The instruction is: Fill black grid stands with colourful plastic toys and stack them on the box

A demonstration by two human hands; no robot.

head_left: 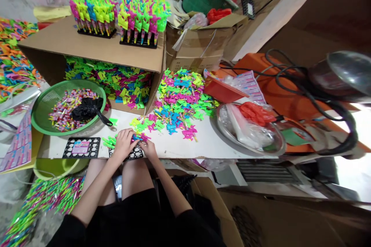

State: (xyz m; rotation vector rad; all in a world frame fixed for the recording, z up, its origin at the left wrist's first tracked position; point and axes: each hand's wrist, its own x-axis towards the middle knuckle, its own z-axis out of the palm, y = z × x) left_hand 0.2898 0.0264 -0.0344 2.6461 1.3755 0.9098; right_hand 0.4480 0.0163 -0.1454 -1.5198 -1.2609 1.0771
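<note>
My left hand [124,142] is closed, its fingers bent over small plastic toy pieces. My right hand [148,149] pinches at a blue-and-pink plastic toy piece [135,137] between the two hands. Which fingers bear its weight is partly hidden. Bright green toy pieces [108,141] lie just left of my left hand. Under both hands is a black rack with round holes [138,153], mostly covered. A second black rack [67,148] lies to the left, with a pink-and-blue printed card [80,147] on it.
Beyond my hands spreads a heap of neon toy pieces [181,96]. A green basket [100,96] of small candy tubes stands left. Behind is an open cardboard box [52,40] with two filled racks [142,27] on top. A metal basin [279,144] with plastic bags sits right.
</note>
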